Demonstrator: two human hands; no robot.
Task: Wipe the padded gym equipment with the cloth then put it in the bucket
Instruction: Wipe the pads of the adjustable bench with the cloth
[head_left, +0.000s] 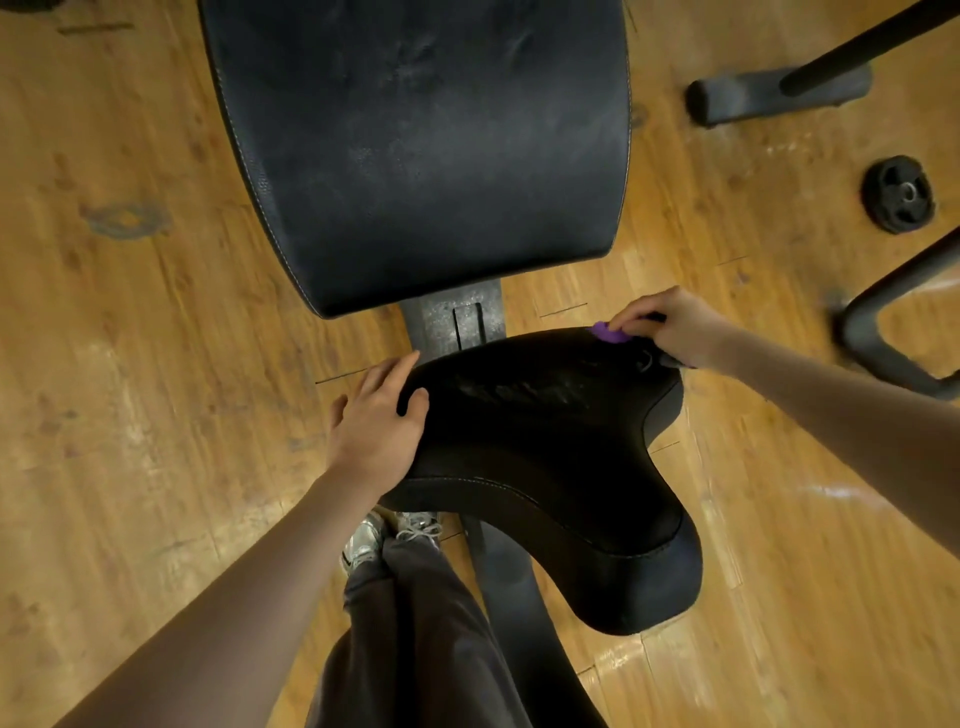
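A black padded bench stands on a wooden floor, seen from above. Its long back pad fills the top of the view and its smaller seat pad lies below it. My left hand rests on the seat pad's left edge, thumb on top, fingers relaxed. My right hand grips a purple cloth at the seat pad's far right corner; only a small part of the cloth shows under the fingers. No bucket is in view.
A small black weight plate lies on the floor at the right. Black metal frame legs stand at the upper right and right. My legs and shoes are beside the bench's base bar.
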